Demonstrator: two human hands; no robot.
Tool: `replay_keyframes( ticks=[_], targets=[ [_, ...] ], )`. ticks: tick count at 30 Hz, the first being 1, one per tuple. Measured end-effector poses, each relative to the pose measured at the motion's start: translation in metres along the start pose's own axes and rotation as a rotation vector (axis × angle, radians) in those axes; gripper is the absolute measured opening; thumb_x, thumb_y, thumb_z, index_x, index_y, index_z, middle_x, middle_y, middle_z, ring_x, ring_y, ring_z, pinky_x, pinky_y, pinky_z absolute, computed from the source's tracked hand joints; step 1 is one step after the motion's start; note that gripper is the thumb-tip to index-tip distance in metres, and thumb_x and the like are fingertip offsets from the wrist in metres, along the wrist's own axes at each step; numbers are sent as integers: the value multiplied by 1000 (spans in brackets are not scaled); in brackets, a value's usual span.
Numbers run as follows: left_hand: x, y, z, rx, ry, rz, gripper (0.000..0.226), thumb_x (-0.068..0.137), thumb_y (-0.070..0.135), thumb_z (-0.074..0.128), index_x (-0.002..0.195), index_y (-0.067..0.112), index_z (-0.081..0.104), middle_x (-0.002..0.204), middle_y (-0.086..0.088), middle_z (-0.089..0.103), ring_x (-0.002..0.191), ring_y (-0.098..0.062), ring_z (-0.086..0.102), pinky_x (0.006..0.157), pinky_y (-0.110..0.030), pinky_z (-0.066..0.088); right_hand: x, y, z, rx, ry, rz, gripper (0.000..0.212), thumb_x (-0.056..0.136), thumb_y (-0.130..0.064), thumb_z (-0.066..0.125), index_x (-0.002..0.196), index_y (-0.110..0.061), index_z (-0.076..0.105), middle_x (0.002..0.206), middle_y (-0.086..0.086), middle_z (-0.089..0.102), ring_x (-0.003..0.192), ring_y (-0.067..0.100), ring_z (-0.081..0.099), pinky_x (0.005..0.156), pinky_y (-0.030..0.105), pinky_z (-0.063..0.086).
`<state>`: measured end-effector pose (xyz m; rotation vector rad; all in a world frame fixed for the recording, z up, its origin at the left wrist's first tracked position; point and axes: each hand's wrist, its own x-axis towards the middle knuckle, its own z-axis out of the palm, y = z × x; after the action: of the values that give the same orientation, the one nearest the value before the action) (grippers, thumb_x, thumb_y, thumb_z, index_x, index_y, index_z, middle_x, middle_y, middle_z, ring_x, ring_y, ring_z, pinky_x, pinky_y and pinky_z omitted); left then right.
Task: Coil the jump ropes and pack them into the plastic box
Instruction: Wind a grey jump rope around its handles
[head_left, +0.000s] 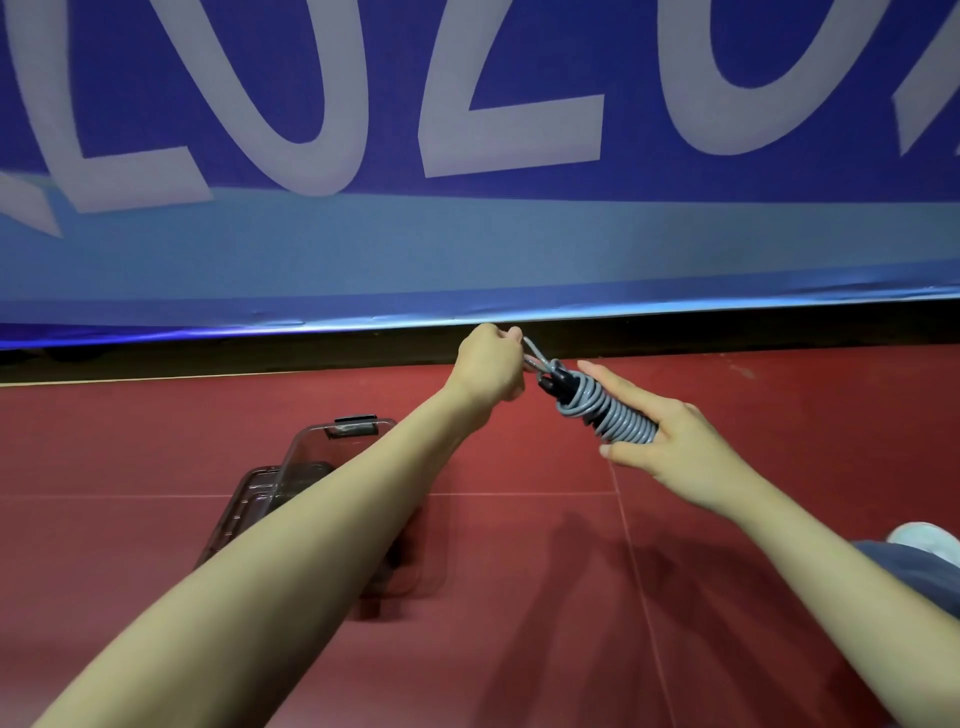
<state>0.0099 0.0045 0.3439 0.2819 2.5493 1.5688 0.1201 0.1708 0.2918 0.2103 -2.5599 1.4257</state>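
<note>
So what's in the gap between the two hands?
In the head view, only a short grey rope loop spans from left hand to the coil gripped by right hand.

Plastic box on red floor

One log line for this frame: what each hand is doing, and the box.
left hand: pinches rope end | right hand: holds coiled jump rope | plastic box: on floor, open

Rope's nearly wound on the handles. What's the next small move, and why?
Probably tuck the short grey loop that the left hand pinches under the last turns. The right hand holds the handles, with the grey jump rope coiled tightly round them, and only that loop stays loose. The plastic box waits open on the red floor.
</note>
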Motion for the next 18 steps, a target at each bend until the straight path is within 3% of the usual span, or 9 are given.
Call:
replay_keyframes(
  ticks=[4, 6, 8, 10, 12, 14, 18],
  targets=[
    [1, 4, -4, -224, -149, -172, 33, 101, 6, 30, 70, 7, 42, 39, -1, 38, 27, -6, 23, 33, -13, 18, 3, 2, -4, 60, -49, 14, 86, 78, 2, 71, 130, -60, 44, 125, -35, 56, 126, 1, 48, 89, 1, 35],
    [2, 4, -7, -258, -192, -224, 32, 102, 6, 31, 73, 8, 44, 43, -1, 44, 27, -4, 24, 32, -13, 18, 3, 3, -5, 63, -43, 31, 84, 77, 1, 72, 131, -58, 45, 123, -27, 61, 124, 7, 50, 93, 7, 38],
    [3, 4, -12, -250, -208, -243, 28, 103, 8, 35, 77, 8, 46, 52, -3, 48, 28, -3, 28, 32, -14, 21, 1, 4, -4, -7, 4, 76, 81, 75, -4, 76, 130, -55, 46, 111, -11, 68, 98, 14, 66, 80, 7, 43],
    [6, 0, -18, -258, -211, -228, 25, 102, 12, 41, 80, 9, 50, 65, -5, 51, 33, -4, 36, 34, -15, 29, 0, 4, -3, -102, 85, 144, 70, 73, -11, 80, 130, -44, 54, 97, 0, 68, 75, 17, 59, 63, 8, 41],
    [7, -2, -25, -279, -245, -188, 22, 102, 15, 44, 83, 10, 54, 75, -7, 54, 43, -5, 47, 40, -16, 38, 2, 4, -4, -177, 190, 191, 43, 71, -20, 83, 110, -29, 69, 82, -3, 68, 69, 13, 56, 58, 10, 39],
    [6, -3, -30, -237, -297, -131, 21, 102, 18, 45, 88, 12, 59, 83, -5, 65, 55, -5, 57, 50, -17, 45, 3, 3, -6, -199, 237, 236, 24, 70, -27, 84, 89, -23, 71, 66, -6, 62, 59, 9, 51, 54, 18, 36],
    [6, -10, -32, 51, -304, 173, 10, 92, 15, 63, 95, 20, 56, 109, -3, 68, 82, -4, 62, 75, -21, 47, 3, 3, -2, -155, 142, 278, 22, 69, -31, 84, 81, -21, 69, 55, -5, 56, 41, 2, 42, 44, 16, 32]
  ],
)
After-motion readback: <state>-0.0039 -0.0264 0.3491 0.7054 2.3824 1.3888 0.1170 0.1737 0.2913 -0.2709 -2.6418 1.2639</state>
